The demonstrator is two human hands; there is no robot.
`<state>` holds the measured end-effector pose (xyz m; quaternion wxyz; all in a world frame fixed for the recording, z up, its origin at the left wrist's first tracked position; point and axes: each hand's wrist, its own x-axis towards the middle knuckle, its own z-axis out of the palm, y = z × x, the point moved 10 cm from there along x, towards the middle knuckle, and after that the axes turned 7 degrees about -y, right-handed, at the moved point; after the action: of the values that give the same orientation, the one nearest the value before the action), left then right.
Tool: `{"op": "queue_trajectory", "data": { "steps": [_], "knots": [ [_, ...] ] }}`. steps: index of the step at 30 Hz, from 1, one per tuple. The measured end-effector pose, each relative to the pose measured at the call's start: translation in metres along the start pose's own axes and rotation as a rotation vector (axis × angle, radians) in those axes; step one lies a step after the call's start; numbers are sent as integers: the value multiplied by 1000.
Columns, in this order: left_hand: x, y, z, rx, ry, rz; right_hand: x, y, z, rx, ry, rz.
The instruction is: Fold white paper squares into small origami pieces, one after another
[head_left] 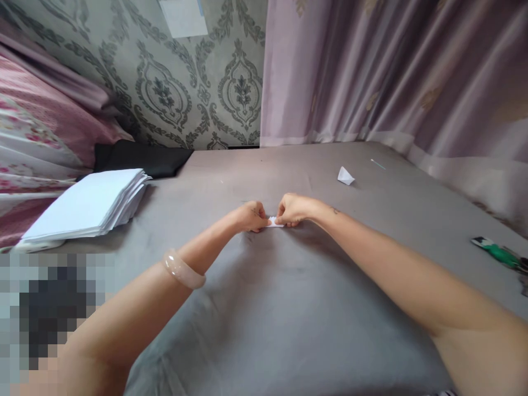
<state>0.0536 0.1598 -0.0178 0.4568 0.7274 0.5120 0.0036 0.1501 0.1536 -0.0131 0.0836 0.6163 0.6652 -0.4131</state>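
Observation:
A small folded white paper (274, 222) with a jagged, pleated upper edge lies low over the grey cloth surface (313, 308), between my two hands. My left hand (252, 216) pinches its left end, fingers closed. At the right end my right hand (291, 210) grips it, thumb and fingers pressed together. Both hands rest on or just above the cloth and hide the ends of the paper. A pale bangle (183, 269) circles my left forearm.
On the left sits a thick stack of white paper (88, 203), with a black folded item (142, 157) behind it. A folded white paper piece (345, 176) and a thin stick (378, 164) lie back right. A green-handled tool (499, 253) is at the right edge. Curtains (330, 71) border the surface.

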Motion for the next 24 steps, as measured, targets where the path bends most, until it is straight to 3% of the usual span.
{"op": "queue_trajectory", "data": {
  "steps": [8, 16, 21, 24],
  "knots": [
    [-1, 1, 6, 78, -136, -130, 0, 0, 0, -164, 25, -9],
    [2, 0, -1, 78, -138, -217, -4, 10, -2, -222, 189, -57],
    [5, 4, 3, 50, -120, -69, -8, 10, 3, -151, 279, -135],
    [1, 6, 2, 71, -7, 81, -14, 8, 4, -128, 347, -189]
  ]
}}
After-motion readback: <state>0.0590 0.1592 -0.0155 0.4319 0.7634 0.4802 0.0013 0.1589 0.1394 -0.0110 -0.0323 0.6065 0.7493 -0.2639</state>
